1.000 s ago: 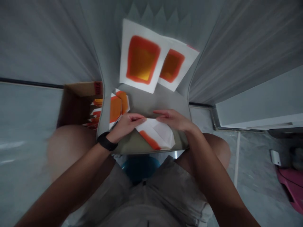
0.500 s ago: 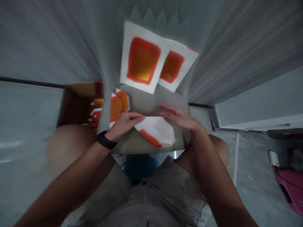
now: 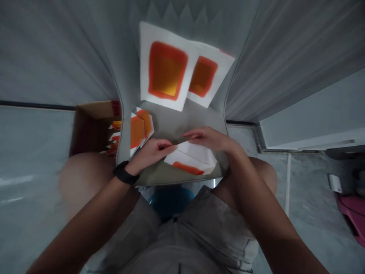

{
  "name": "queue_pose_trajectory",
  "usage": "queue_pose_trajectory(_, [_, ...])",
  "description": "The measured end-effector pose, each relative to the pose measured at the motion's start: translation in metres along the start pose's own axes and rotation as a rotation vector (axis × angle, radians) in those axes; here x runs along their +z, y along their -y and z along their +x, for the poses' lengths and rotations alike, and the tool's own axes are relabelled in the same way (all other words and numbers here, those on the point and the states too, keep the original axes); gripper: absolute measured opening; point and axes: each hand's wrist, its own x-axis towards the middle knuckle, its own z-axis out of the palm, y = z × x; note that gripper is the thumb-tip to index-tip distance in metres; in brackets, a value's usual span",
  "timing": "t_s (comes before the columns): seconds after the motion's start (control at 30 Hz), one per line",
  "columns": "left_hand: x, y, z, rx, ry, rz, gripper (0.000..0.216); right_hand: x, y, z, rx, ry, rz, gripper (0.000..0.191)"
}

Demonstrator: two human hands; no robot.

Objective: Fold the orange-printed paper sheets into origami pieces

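1. Holding a folded white paper [image 3: 196, 160] with an orange band along its lower edge, I have it at the middle of a grey lap surface [image 3: 176, 125], at 6 o'clock from the printed sheets.
2. My left hand [image 3: 151, 150] is curled, its fingertips [image 3: 172, 146] at the paper's left corner. I cannot tell whether they pinch it.
3. My right hand [image 3: 208, 139] has its fingers held together and reaching to 9 o'clock over the paper's top edge. I cannot tell whether it grips.
4. At 12 o'clock lie two overlapping white sheets [image 3: 165, 68] printed with orange-and-yellow blocks.
5. At 10 o'clock from my left hand, folded orange-and-white pieces [image 3: 139, 131] lie beside a cardboard box [image 3: 92, 131] holding more.
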Motion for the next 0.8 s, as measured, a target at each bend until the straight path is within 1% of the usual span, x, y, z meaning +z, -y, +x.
queue_pose_trajectory(0.03, [0.0,-0.001,-0.001,-0.003,0.004,0.013,0.043,0.0,0.001,0.004,-0.026,0.005,-0.07,0.028])
queue_pose_trajectory(0.1, [0.001,-0.001,-0.002,-0.023,-0.014,0.029,0.043,0.002,0.004,0.012,-0.077,-0.007,-0.214,0.025])
queue_pose_trajectory(0.17, [0.005,0.001,-0.004,-0.048,-0.069,0.016,0.042,0.007,0.009,0.014,-0.146,-0.094,-0.345,0.028])
queue_pose_trajectory(0.23, [0.013,0.004,-0.008,-0.071,-0.195,-0.03,0.041,0.013,0.016,0.01,-0.223,-0.271,-0.437,0.034])
queue_pose_trajectory(0.3, [0.026,0.008,-0.016,-0.104,-0.378,-0.104,0.041,0.02,0.024,-0.002,-0.291,-0.46,-0.495,0.037])
queue_pose_trajectory(0.33, [0.034,0.01,-0.022,-0.129,-0.473,-0.149,0.042,0.026,0.027,-0.011,-0.314,-0.526,-0.519,0.038])
queue_pose_trajectory(0.4, [0.051,0.012,-0.032,-0.187,-0.619,-0.24,0.043,0.041,0.031,-0.031,-0.344,-0.582,-0.562,0.038])
queue_pose_trajectory(0.47, [0.069,0.013,-0.042,-0.211,-0.714,-0.342,0.043,0.064,0.03,-0.051,-0.362,-0.559,-0.601,0.037])
queue_pose_trajectory(0.5, [0.076,0.012,-0.046,-0.215,-0.745,-0.402,0.043,0.077,0.028,-0.06,-0.369,-0.525,-0.624,0.037])
queue_pose_trajectory(0.57, [0.089,0.009,-0.053,-0.227,-0.767,-0.529,0.043,0.106,0.021,-0.073,-0.378,-0.48,-0.679,0.04])
queue_pose_trajectory(0.67, [0.104,0.006,-0.061,-0.258,-0.748,-0.701,0.047,0.141,0.009,-0.08,-0.333,-0.515,-0.765,0.042])
queue_pose_trajectory(0.73, [0.11,0.007,-0.066,-0.271,-0.728,-0.768,0.051,0.154,0.001,-0.08,-0.319,-0.545,-0.796,0.038])
queue_pose_trajectory(0.77, [0.111,0.01,-0.069,-0.277,-0.703,-0.773,0.052,0.156,-0.003,-0.079,-0.318,-0.555,-0.798,0.035])
queue_pose_trajectory(0.8, [0.111,0.013,-0.073,-0.289,-0.652,-0.752,0.054,0.157,-0.008,-0.079,-0.319,-0.563,-0.794,0.033])
